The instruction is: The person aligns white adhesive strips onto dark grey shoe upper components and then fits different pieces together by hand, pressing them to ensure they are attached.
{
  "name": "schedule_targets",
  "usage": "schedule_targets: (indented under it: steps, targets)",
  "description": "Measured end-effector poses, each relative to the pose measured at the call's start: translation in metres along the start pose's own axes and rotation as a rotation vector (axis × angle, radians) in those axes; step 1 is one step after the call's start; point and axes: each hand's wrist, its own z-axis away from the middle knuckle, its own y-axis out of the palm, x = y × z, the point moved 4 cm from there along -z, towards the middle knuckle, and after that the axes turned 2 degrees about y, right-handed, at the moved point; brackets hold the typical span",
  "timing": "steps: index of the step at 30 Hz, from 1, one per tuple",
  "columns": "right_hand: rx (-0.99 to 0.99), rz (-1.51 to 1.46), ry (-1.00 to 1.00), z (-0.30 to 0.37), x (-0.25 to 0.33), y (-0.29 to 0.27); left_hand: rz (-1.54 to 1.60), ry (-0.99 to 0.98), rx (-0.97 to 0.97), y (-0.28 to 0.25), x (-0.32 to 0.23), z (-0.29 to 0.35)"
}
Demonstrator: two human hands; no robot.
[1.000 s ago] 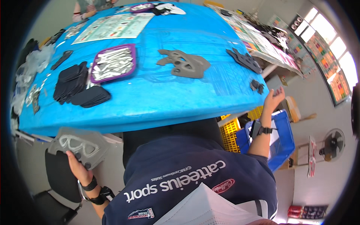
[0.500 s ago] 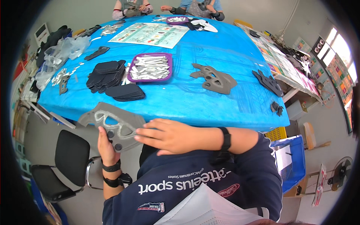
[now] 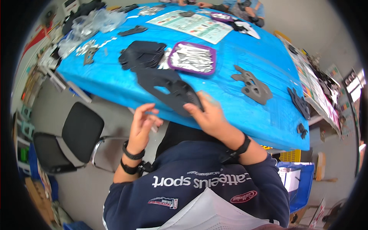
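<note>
My right hand (image 3: 211, 117) grips one end of a flat, dark cut piece with openings (image 3: 168, 90), which looks like a shoe upper. Its thumb lies on top, and the hand is blurred by motion. The piece is held tilted over the table's near edge, its far end in front of a stack of black rounded pads (image 3: 142, 55). Apart from the piece, my left hand (image 3: 142, 128) is raised just off the table edge, fingers loosely bent and spread. Beyond the piece stands a purple basket (image 3: 215, 59) full of white strips (image 3: 191, 57).
A grey cut piece (image 3: 253, 86) lies to the right on the blue-covered table (image 3: 214, 92). Farther back are a printed sheet (image 3: 191, 27) and another purple basket (image 3: 222, 16). Clear plastic bags (image 3: 103, 22) crowd the far left. A black chair (image 3: 82, 122) stands at left. Other people sit across.
The piece has moved right and now shows a dark face instead of the grey one with whitish outlines. My left hand has let go of it; my right hand now grips it. The view has shifted.
</note>
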Motion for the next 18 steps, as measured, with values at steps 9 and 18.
schedule_targets:
  steps: [9,18]
  targets:
    - [-0.107,-0.535,0.219,0.019,-0.02,0.002,-0.163,-0.044,0.009,0.017,0.004,-0.009]
    - [0.028,-1.009,0.339,0.025,-0.023,0.02,0.384,-0.201,-0.014,0.033,0.021,-0.011]
